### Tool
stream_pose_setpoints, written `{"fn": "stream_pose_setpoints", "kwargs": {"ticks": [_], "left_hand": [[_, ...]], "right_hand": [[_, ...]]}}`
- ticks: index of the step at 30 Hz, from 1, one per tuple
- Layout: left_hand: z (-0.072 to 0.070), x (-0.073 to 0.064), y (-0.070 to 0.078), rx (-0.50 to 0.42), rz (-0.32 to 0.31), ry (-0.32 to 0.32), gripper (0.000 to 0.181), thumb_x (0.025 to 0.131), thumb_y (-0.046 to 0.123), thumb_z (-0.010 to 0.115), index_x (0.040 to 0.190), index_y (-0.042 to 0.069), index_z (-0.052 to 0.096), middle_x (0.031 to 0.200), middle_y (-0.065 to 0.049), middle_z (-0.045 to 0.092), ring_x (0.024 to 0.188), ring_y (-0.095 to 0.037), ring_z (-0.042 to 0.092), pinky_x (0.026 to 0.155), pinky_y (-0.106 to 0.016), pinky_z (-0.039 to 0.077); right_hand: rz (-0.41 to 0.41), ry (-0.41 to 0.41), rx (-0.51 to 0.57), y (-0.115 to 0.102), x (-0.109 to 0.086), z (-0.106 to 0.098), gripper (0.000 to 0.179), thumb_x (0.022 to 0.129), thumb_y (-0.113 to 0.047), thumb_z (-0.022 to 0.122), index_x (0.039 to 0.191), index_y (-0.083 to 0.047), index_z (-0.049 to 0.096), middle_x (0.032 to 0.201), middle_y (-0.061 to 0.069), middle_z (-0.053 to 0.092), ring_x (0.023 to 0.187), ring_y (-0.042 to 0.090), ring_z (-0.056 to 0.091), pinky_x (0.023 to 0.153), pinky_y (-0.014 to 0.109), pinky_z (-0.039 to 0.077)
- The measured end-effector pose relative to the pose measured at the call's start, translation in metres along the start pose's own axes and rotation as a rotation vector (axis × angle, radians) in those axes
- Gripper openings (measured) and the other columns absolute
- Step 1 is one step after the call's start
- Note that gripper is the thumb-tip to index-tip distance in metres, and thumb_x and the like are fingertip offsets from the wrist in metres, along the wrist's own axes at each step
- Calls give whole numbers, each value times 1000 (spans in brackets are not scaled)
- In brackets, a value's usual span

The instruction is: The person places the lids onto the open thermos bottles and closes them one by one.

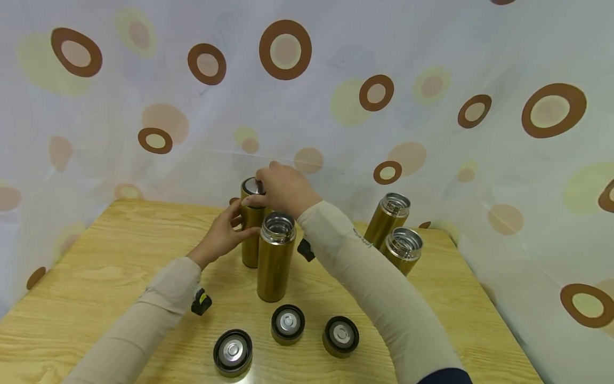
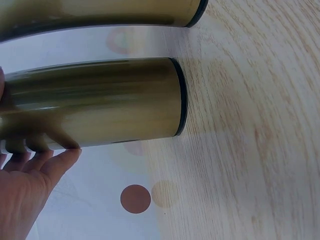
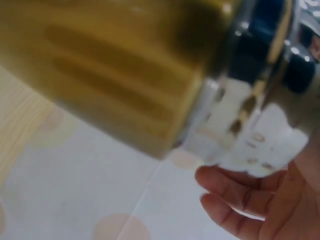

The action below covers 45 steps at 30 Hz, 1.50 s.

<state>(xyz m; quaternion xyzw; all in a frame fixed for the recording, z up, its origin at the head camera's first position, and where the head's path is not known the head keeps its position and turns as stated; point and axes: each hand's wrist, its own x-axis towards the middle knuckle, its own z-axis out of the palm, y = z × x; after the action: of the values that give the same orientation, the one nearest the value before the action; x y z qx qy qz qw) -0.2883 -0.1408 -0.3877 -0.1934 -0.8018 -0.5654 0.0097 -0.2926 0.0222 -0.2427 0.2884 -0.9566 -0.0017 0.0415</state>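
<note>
Gold flask stands upright on the counter, behind and left of the central open flask, which conceals part of its side. From my position, the right hand hides much of the lid; it arches above and behind the central open flask, pinching the lid. Left hand, fingers curled, grasps the gold body.
</note>
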Motion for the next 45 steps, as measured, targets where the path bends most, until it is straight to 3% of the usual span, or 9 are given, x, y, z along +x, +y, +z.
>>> {"fn": "stream_pose_setpoints", "kwargs": {"ticks": [10,13,15,18,20,24,34,45], "left_hand": [[0,-4,-5,8,-3,-14,74,90,14,69,150,13,26,150,-22,30,135,-49,31,104,-54,39],[-3,-3,-5,16,-2,-3,73,90,15,69,150,14,27,150,-21,30,135,-49,32,104,-54,39],[-4,-2,-5,19,-2,-5,72,90,17,69,149,15,28,150,-20,31,135,-48,31,104,-55,39],[-4,-1,-5,15,-1,-5,73,89,20,70,149,15,28,150,-19,32,136,-47,32,105,-55,38],[-4,0,-5,8,-1,-6,74,89,22,70,149,14,28,150,-18,33,136,-46,32,105,-55,37],[-4,0,-5,-4,-6,-4,75,88,23,71,149,14,28,149,-19,33,136,-46,32,105,-56,36],[-8,-3,-2,2,-7,4,78,88,23,71,150,14,26,149,-21,33,135,-47,33,105,-56,37],[-5,-4,-4,-26,-4,-7,76,88,22,70,150,13,26,150,-19,31,136,-47,30,105,-54,38]], "right_hand": [[11,-6,-52,-3,-5,7,52,89,-62,54,104,-12,60,98,4,55,84,17,56,70,31,51],[-19,-56,-38,-2,-3,5,56,94,-58,48,130,-15,53,121,9,55,107,25,55,88,37,51],[-62,-118,18,1,-2,3,56,98,-48,47,146,-20,38,143,12,43,127,31,44,102,42,43],[-145,-210,144,10,1,-2,59,101,-26,48,154,-28,21,159,9,16,143,34,22,114,45,29],[-199,-237,192,17,2,-6,63,100,-15,50,154,-29,20,161,8,9,145,32,16,116,45,25],[-267,-254,229,26,2,-10,66,98,-4,52,153,-26,23,161,7,8,147,28,13,118,41,22],[-308,-281,213,23,6,-7,68,98,-9,54,154,-25,20,161,5,9,145,24,19,115,36,29],[-304,-212,133,20,8,-4,63,96,-8,58,151,-24,32,153,3,35,135,20,40,108,32,39]]}}
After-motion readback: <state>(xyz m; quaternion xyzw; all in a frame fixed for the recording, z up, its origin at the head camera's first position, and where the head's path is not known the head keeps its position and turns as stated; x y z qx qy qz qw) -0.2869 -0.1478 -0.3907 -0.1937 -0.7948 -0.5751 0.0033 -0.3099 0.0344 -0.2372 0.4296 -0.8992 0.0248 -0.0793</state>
